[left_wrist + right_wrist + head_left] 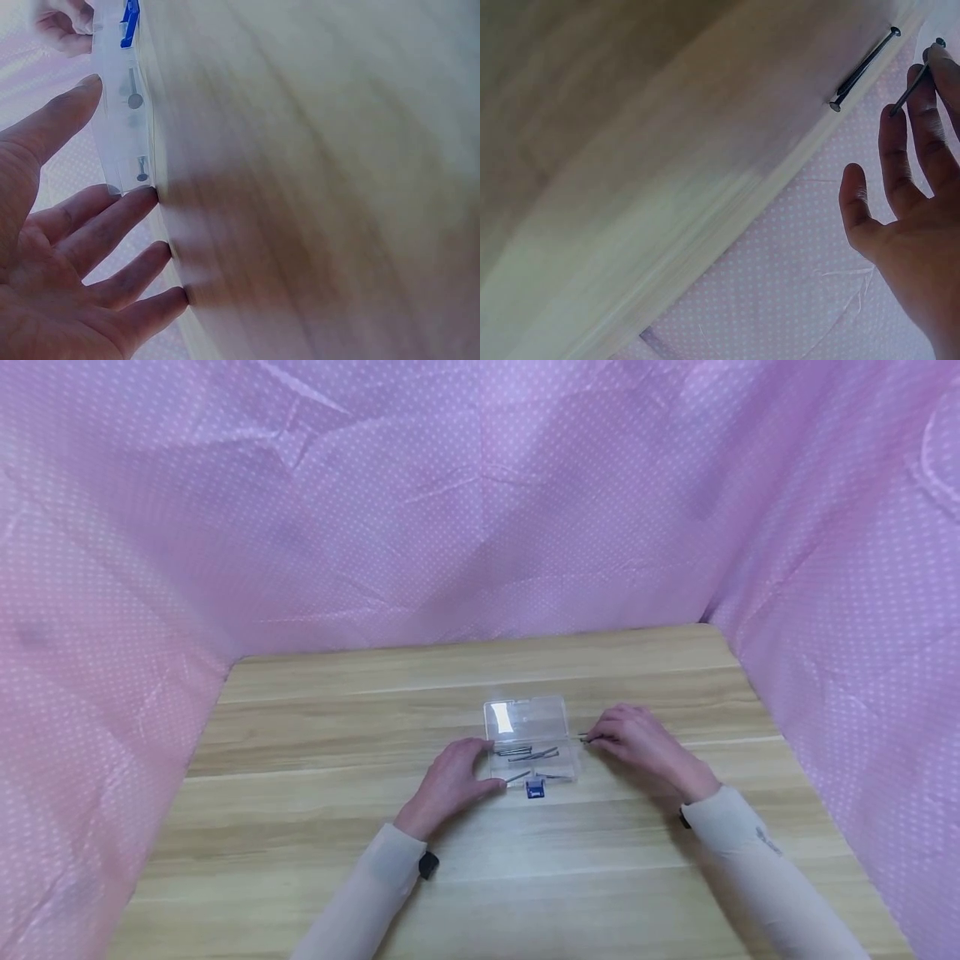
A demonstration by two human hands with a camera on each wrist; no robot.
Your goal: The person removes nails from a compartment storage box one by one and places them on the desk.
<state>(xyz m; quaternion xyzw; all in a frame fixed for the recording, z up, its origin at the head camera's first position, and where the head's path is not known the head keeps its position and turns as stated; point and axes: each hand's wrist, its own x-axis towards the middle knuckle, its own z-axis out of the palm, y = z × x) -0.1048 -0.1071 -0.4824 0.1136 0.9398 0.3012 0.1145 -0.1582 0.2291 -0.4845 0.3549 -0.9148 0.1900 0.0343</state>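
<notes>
A clear plastic box (572, 763) with a blue latch (535, 788) stands with its lid (543, 718) tipped back; several dark nails (514, 751) lie in it. My left hand (454, 778) is at the box's left side, thumb and fingers spread about its left end; in the left wrist view the fingertips touch the box (120, 142) and the table. To the right of the box, my right hand (643, 745) pinches a nail (911, 90) between thumb and fingers. Beside that hand (922, 180) in the right wrist view, more nails (864, 69) lie on the table.
The box and hands are on a wood-grain table (300, 827). Pink dotted cloth (480, 510) hangs behind the table and along both sides. A dark band (428, 865) is at the left wrist, and another dark piece (685, 817) is at the right cuff.
</notes>
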